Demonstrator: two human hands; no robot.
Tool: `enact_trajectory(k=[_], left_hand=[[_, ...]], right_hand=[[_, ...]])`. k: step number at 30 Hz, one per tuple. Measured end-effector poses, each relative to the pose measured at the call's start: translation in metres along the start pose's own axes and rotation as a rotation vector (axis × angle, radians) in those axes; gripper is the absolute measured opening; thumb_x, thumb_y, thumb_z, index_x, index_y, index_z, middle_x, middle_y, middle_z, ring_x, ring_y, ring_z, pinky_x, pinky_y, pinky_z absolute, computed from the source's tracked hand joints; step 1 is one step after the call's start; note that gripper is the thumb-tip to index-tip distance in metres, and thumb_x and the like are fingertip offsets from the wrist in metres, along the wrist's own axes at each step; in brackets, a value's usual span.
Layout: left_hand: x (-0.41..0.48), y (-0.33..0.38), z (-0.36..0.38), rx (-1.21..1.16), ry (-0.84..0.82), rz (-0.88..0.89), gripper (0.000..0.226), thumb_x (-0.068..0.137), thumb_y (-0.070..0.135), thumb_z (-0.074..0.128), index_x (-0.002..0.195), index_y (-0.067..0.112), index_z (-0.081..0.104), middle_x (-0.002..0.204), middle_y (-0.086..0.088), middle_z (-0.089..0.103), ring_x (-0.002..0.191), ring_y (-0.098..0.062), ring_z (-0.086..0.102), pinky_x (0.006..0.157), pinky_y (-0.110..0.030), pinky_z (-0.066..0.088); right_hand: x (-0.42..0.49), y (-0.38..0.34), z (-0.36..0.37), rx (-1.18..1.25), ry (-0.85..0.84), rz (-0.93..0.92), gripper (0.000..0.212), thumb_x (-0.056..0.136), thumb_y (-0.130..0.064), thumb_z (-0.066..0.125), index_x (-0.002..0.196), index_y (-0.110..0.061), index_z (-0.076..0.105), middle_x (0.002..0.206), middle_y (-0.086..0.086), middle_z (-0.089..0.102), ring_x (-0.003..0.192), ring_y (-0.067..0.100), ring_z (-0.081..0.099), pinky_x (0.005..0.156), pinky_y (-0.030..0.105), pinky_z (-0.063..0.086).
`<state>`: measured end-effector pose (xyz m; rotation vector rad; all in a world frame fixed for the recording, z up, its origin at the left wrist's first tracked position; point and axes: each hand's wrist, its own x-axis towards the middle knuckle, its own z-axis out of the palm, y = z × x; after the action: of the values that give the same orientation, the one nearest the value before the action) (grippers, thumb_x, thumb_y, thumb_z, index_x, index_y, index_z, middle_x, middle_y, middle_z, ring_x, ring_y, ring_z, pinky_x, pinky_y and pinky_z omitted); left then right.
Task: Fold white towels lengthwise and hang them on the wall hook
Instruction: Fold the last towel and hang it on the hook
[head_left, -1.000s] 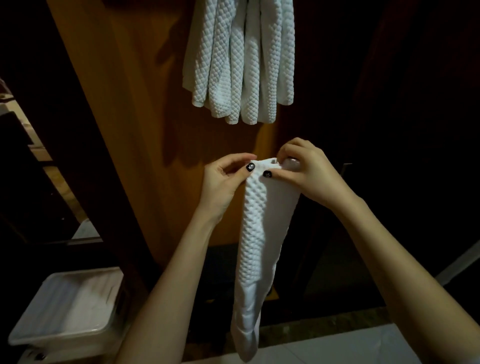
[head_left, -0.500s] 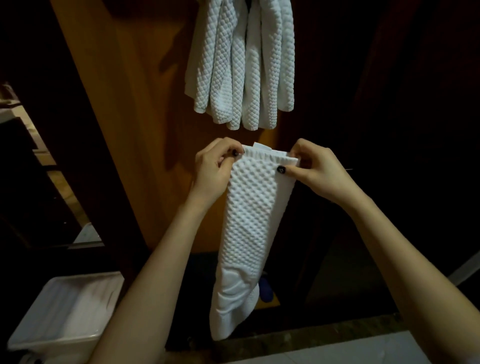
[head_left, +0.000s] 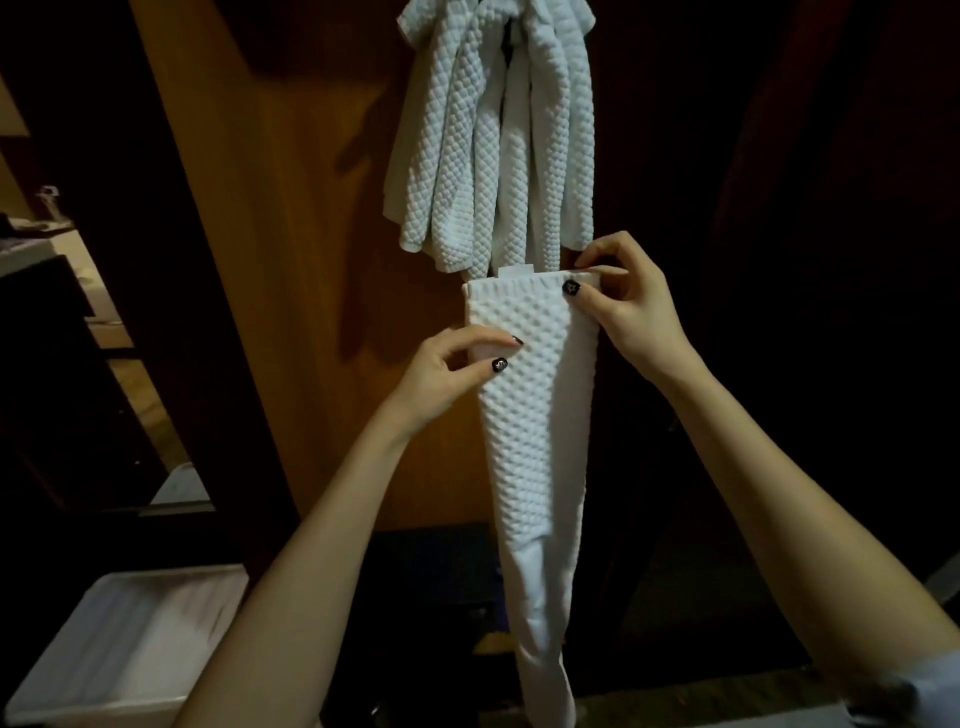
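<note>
A dim room fills the frame, with an orange-brown wooden panel (head_left: 270, 260) running down the centre-left and near-black surfaces to either side. At the lower left corner sits a white plastic bin (head_left: 119, 649), its inside ribbed. Above it, along the left edge, pale shelves show faintly, too dark to read.

Left of centre, the left hand (head_left: 447, 376) reaches up from the lower edge on a bare forearm and pinches the left side of a folded white towel (head_left: 535, 415) between thumb and forefinger, some way below the towel's top edge. The nails are dark.

The towel hangs in the centre of the frame as a long narrow strip, waffle-textured above and smooth at its lower end, which trails to the bottom edge. A small white tag sticks up from its top edge.

Directly above, at the top centre, a bunch of hanging white towels (head_left: 493, 145) drapes against the panel; their lower ends reach just to the held towel's top.

Right of centre, the right hand (head_left: 628, 306) pinches the towel's upper right corner, thumb on the front.
</note>
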<state>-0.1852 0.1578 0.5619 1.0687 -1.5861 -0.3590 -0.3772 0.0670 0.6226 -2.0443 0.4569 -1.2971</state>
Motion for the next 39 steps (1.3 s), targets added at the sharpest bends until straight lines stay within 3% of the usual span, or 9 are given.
enact_trajectory(k=[4, 8, 10, 15, 21, 28, 31, 34, 39], left_hand=[[0.002, -0.002, 0.011, -0.158, -0.071, -0.048, 0.039, 0.081, -0.007, 0.066, 0.109, 0.021, 0.066, 0.103, 0.018, 0.071, 0.103, 0.002, 0.062, 0.085, -0.011, 0.045], [0.007, 0.006, 0.033, -0.221, 0.081, 0.004, 0.039, 0.083, -0.013, 0.060, 0.103, 0.020, 0.067, 0.093, 0.020, 0.072, 0.095, 0.004, 0.065, 0.081, -0.011, 0.046], [0.021, 0.014, 0.041, -0.234, 0.142, 0.037, 0.042, 0.082, -0.015, 0.059, 0.099, 0.023, 0.068, 0.090, 0.022, 0.072, 0.093, 0.005, 0.064, 0.080, -0.009, 0.046], [0.066, 0.039, 0.044, -0.272, 0.192, 0.097, 0.036, 0.085, -0.011, 0.057, 0.104, 0.018, 0.067, 0.093, 0.023, 0.071, 0.096, 0.005, 0.064, 0.082, -0.010, 0.046], [0.112, 0.053, 0.031, -0.328, 0.191, 0.095, 0.029, 0.089, -0.008, 0.055, 0.106, 0.013, 0.066, 0.099, 0.015, 0.071, 0.101, 0.000, 0.063, 0.085, -0.015, 0.047], [0.132, 0.048, 0.014, -0.267, 0.208, -0.002, 0.034, 0.092, -0.007, 0.051, 0.123, 0.007, 0.057, 0.116, -0.003, 0.062, 0.102, 0.005, 0.060, 0.087, -0.016, 0.047], [0.127, 0.036, 0.008, -0.207, 0.218, -0.017, 0.048, 0.096, 0.001, 0.050, 0.141, 0.008, 0.038, 0.143, -0.005, 0.043, 0.129, -0.011, 0.045, 0.109, -0.034, 0.039], [0.111, 0.018, 0.011, -0.175, 0.158, -0.063, 0.066, 0.096, 0.008, 0.054, 0.149, 0.016, 0.016, 0.156, -0.008, 0.022, 0.143, -0.022, 0.027, 0.114, -0.045, 0.030], [0.058, -0.013, 0.036, -0.135, 0.159, -0.189, 0.071, 0.089, 0.006, 0.063, 0.142, 0.033, 0.024, 0.151, -0.010, 0.035, 0.138, -0.025, 0.036, 0.113, -0.052, 0.029]], right_hand=[[0.002, -0.002, -0.013, 0.058, 0.055, 0.023, 0.015, 0.090, 0.002, 0.063, 0.100, -0.007, 0.054, 0.095, 0.023, 0.058, 0.077, 0.027, 0.056, 0.066, 0.037, 0.044], [0.004, -0.001, -0.027, 0.099, 0.127, 0.039, 0.017, 0.090, -0.003, 0.065, 0.102, -0.014, 0.061, 0.093, 0.030, 0.063, 0.079, 0.028, 0.061, 0.068, 0.039, 0.047], [0.008, -0.003, -0.036, 0.181, 0.149, 0.031, 0.019, 0.091, -0.007, 0.064, 0.108, -0.016, 0.064, 0.091, 0.016, 0.068, 0.083, 0.023, 0.064, 0.072, 0.034, 0.051], [0.002, 0.006, -0.052, 0.208, 0.108, -0.029, 0.031, 0.097, -0.007, 0.054, 0.121, -0.023, 0.065, 0.127, 0.000, 0.064, 0.124, 0.020, 0.056, 0.103, 0.036, 0.046], [-0.047, 0.042, -0.028, 0.353, -0.019, 0.168, 0.040, 0.090, -0.005, 0.059, 0.123, -0.028, 0.058, 0.118, -0.025, 0.065, 0.119, -0.003, 0.055, 0.091, 0.011, 0.044], [-0.038, 0.044, -0.015, 0.338, -0.077, 0.163, 0.039, 0.083, 0.000, 0.070, 0.110, -0.027, 0.070, 0.114, -0.018, 0.069, 0.114, 0.002, 0.061, 0.088, 0.011, 0.047], [-0.027, 0.041, -0.012, 0.318, -0.035, 0.124, 0.036, 0.085, 0.002, 0.069, 0.111, -0.023, 0.069, 0.111, -0.017, 0.071, 0.110, 0.003, 0.064, 0.087, 0.012, 0.047], [-0.015, 0.040, -0.008, 0.270, 0.015, 0.099, 0.033, 0.086, -0.001, 0.068, 0.111, -0.024, 0.069, 0.110, -0.017, 0.071, 0.109, 0.003, 0.063, 0.089, 0.015, 0.047], [0.010, 0.042, -0.014, 0.223, 0.119, 0.093, 0.027, 0.089, -0.002, 0.065, 0.112, -0.016, 0.068, 0.111, -0.009, 0.069, 0.109, 0.008, 0.063, 0.094, 0.023, 0.049]])
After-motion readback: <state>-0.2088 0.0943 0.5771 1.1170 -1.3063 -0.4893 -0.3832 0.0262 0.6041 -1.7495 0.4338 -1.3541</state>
